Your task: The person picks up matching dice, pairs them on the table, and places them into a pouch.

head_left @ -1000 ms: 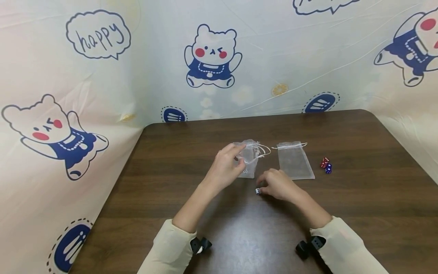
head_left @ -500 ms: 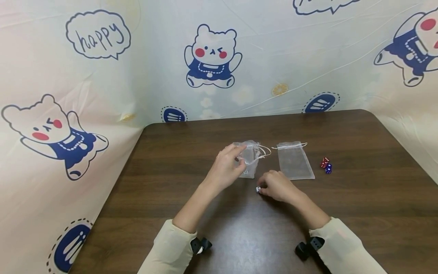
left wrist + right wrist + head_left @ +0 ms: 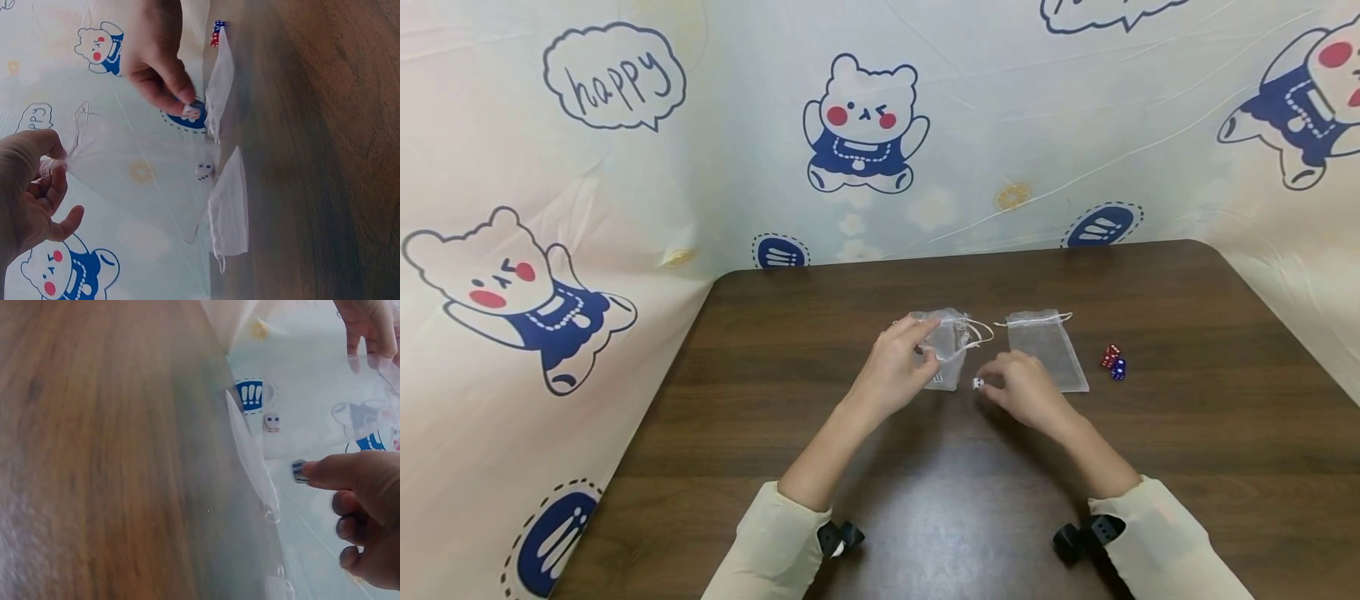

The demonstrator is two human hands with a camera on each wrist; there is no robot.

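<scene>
My left hand (image 3: 889, 364) pinches the gathered top of a sheer white drawstring bag (image 3: 147, 169), which hangs above the table. Inside its lower end is a white die (image 3: 204, 170) with dark pips. Between thumb and fingertips, my right hand (image 3: 1028, 388) pinches another white die (image 3: 977, 383), just right of the hanging bag and apart from it. On the table below lies a second drawstring bag (image 3: 231, 206), partly overlapped by the hanging one in the head view. A third bag (image 3: 1048, 357) lies flat behind my right hand.
Red dice (image 3: 1110, 356) and a blue die (image 3: 1118, 369) sit together right of the flat bag. The brown wooden table (image 3: 760, 375) reaches back to a printed cloth backdrop (image 3: 985, 108). Each sleeve has a black wrist camera (image 3: 842, 537) at its cuff.
My right hand has carried the white die away from me and a little to the right, off its earlier spot near the table's middle. My left hand has stayed in place with the bag.
</scene>
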